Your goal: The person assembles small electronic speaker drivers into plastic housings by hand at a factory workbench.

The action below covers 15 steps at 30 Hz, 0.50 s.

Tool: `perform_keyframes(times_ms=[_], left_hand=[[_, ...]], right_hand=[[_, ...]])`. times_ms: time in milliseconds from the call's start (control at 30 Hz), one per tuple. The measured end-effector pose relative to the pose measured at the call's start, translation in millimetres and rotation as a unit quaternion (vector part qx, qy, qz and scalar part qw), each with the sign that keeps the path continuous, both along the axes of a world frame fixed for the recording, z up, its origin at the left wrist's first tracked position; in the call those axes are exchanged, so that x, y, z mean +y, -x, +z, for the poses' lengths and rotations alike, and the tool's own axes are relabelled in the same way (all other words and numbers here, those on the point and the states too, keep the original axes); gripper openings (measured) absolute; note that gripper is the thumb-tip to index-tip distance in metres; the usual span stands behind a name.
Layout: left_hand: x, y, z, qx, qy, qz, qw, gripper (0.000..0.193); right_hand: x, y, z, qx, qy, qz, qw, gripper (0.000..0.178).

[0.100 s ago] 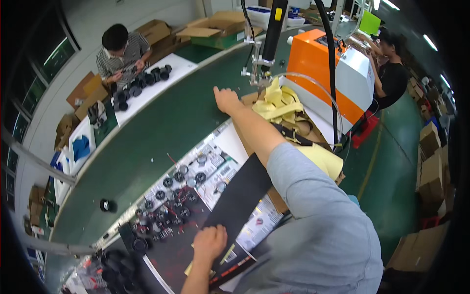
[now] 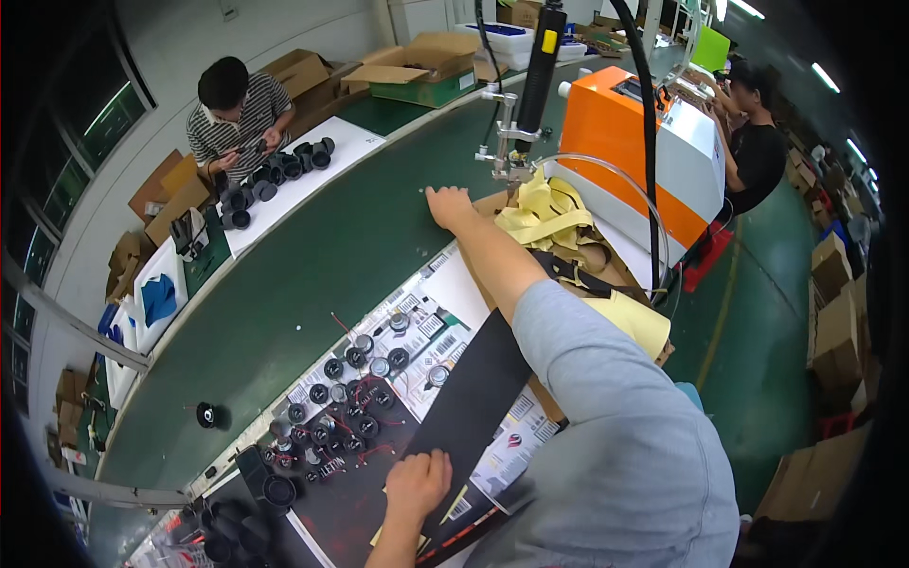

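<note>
My left hand [image 2: 417,485] is at the near edge of the work table, with curled fingers gripping the left edge of a long black sheet [image 2: 478,383]. The sheet slants up toward my right arm. My right hand [image 2: 448,204] reaches far over the green conveyor surface [image 2: 322,265]. Its fingers are bent together; whatever is between them, if anything, is too small to make out. A tiny pale speck lies by its fingertips. Left of the sheet are several small round black speakers [image 2: 356,358] with red wires. Beside my right forearm, yellow peeled strips [image 2: 549,213] fill a cardboard box.
An orange and white machine [image 2: 606,133] stands right of the box, near a black rod tool [image 2: 540,76] on a metal bracket. One person [image 2: 237,123] handles black parts across the conveyor; another [image 2: 753,142] sits at right. One black round part [image 2: 207,415] lies on the green surface.
The whole view has shifted slightly, so the scene sits lower. My right hand has moved a little to the right at most; my left hand remains on the black sheet.
</note>
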State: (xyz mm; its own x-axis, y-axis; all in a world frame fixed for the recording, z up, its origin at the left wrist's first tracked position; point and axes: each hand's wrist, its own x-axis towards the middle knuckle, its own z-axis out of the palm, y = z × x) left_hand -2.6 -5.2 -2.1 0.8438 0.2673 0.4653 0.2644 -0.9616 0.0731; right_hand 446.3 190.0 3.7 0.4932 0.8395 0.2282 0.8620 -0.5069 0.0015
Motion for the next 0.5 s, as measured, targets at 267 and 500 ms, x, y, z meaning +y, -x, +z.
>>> perform_keyframes(times_ms=[267, 500], left_hand=[[11, 1, 6, -0.147, 0.084, 0.019, 0.985, 0.011], [49, 18, 16, -0.489, 0.61, 0.096, 0.617, 0.037]], right_hand=[[13, 44, 46, 0.091, 0.012, 0.053, 0.994, 0.055], [-33, 233, 132, 0.262, -0.035, 0.54, 0.799, 0.072]])
